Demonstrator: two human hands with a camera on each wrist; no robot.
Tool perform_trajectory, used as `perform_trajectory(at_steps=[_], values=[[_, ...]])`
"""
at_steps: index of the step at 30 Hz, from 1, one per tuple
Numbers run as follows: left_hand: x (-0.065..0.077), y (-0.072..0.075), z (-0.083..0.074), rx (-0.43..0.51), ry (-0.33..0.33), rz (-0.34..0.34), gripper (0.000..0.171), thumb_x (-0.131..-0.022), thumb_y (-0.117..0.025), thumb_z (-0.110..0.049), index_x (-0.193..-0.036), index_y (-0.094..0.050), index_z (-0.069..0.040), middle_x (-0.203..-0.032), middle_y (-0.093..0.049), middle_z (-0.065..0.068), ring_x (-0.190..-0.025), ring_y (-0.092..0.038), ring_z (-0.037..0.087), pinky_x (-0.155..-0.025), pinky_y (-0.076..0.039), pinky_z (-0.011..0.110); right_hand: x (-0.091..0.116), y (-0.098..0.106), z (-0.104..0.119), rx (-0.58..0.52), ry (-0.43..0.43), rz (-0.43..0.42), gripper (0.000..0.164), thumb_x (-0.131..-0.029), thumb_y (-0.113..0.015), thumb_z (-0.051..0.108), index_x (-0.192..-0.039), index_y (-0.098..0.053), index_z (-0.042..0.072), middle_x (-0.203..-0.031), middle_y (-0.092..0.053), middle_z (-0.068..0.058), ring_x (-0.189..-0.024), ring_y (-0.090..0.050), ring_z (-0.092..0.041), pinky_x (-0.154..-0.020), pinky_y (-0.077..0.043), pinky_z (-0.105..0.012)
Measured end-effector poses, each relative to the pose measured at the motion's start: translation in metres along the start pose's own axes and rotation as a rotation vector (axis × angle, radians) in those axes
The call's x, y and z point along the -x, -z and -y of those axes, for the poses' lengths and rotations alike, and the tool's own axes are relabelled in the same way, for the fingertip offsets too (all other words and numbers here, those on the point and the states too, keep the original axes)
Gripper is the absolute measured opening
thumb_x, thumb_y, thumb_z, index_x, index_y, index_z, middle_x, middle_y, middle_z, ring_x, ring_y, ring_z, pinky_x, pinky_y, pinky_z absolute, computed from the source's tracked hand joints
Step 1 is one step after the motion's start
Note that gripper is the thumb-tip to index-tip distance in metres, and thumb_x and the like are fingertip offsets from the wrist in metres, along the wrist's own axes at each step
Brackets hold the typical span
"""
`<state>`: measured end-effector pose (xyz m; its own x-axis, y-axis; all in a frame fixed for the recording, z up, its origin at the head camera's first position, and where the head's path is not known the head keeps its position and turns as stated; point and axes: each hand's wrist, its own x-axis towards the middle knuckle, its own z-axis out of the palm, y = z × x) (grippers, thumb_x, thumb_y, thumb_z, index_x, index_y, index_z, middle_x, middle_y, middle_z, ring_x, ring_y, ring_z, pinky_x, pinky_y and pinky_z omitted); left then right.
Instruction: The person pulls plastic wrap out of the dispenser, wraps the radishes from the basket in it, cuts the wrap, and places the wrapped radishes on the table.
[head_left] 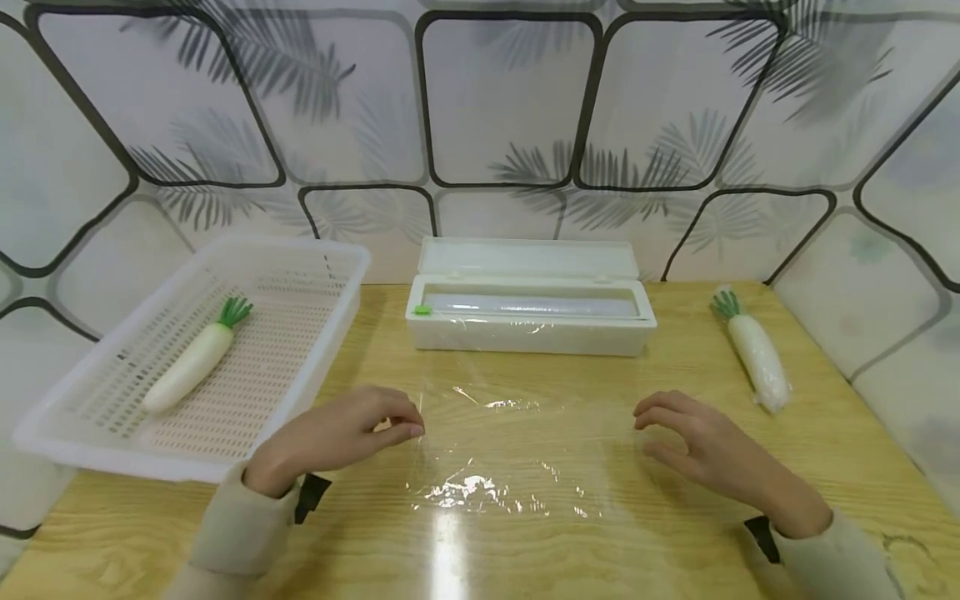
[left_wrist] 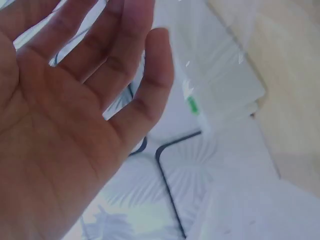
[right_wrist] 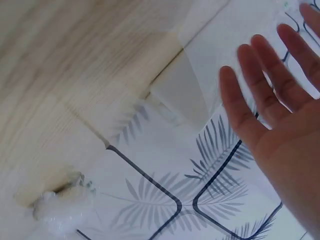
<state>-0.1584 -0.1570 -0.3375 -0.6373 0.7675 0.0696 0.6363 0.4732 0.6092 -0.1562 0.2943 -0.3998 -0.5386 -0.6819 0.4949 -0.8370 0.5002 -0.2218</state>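
A sheet of clear cling film point(head_left: 480, 492) spreads over the wooden table, with bright wrinkles and reflections. It runs toward a white cling film dispenser point(head_left: 525, 337), which has its lid raised. At the sheet's left edge, my left hand point(head_left: 341, 437) pinches the film between thumb and index finger; in the left wrist view those fingertips fall outside the picture. Just off the right edge, my right hand point(head_left: 697, 442) hovers with fingers loosely bent and apart, holding nothing. The right wrist view shows its palm and spread fingers point(right_wrist: 270, 87).
On the left, a white plastic basket point(head_left: 318, 358) holds a white radish point(head_left: 191, 367) with a green top. A film-wrapped radish point(head_left: 757, 354) lies at the right. Behind the dispenser rises a patterned wall point(head_left: 502, 100). A green slider point(head_left: 422, 310) sits at the dispenser's left end.
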Motion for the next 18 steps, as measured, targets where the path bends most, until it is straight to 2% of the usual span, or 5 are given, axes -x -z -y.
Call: perform_trajectory(at_steps=[2, 4, 7, 11, 18], values=[[0.003, 0.007, -0.003, -0.014, 0.016, -0.051, 0.018, -0.104, -0.058, -0.014, -0.103, -0.075, -0.007, -0.096, -0.07, -0.006, -0.087, -0.062, 0.006, -0.077, -0.054, 0.031, 0.007, -0.003, 0.007, 0.037, 0.002, 0.041, 0.031, -0.1, -0.062, 0.041, -0.108, -0.068, 0.011, -0.115, -0.064, -0.007, -0.099, -0.064, -0.023, -0.079, -0.055, -0.028], [0.008, 0.014, -0.007, -0.023, 0.022, -0.098, 0.017, -0.105, -0.058, -0.015, -0.103, -0.074, -0.01, -0.097, -0.069, -0.009, -0.088, -0.062, 0.005, -0.077, -0.054, 0.031, 0.013, -0.006, 0.013, 0.075, -0.004, 0.089, 0.034, -0.094, -0.071, 0.041, -0.112, -0.068, 0.013, -0.119, -0.063, -0.008, -0.103, -0.062, -0.025, -0.077, -0.057, -0.037], [0.018, 0.025, -0.01, -0.045, 0.007, -0.175, 0.013, -0.103, -0.06, -0.012, -0.102, -0.073, -0.013, -0.096, -0.068, -0.013, -0.084, -0.06, 0.004, -0.072, -0.053, 0.029, 0.02, -0.01, 0.019, 0.114, -0.007, 0.16, 0.046, -0.08, -0.086, 0.031, -0.117, -0.068, 0.012, -0.122, -0.062, -0.01, -0.105, -0.061, -0.028, -0.075, -0.057, -0.046], [0.032, 0.04, -0.012, -0.107, -0.023, -0.263, 0.014, -0.099, -0.064, -0.005, -0.099, -0.073, -0.016, -0.092, -0.066, -0.015, -0.077, -0.057, 0.003, -0.067, -0.05, 0.026, 0.025, -0.015, 0.021, 0.161, 0.019, 0.197, 0.055, -0.07, -0.09, 0.025, -0.119, -0.069, 0.012, -0.121, -0.062, -0.011, -0.104, -0.06, -0.03, -0.072, -0.056, -0.045], [0.056, 0.066, -0.018, -0.266, 0.015, -0.324, 0.014, -0.097, -0.068, -0.008, -0.098, -0.074, -0.021, -0.094, -0.067, -0.019, -0.078, -0.056, 0.0, -0.065, -0.049, 0.024, 0.025, -0.018, 0.021, 0.137, 0.052, 0.19, 0.053, -0.067, -0.091, 0.021, -0.115, -0.069, 0.015, -0.121, -0.061, -0.01, -0.102, -0.06, -0.027, -0.07, -0.056, -0.041]])
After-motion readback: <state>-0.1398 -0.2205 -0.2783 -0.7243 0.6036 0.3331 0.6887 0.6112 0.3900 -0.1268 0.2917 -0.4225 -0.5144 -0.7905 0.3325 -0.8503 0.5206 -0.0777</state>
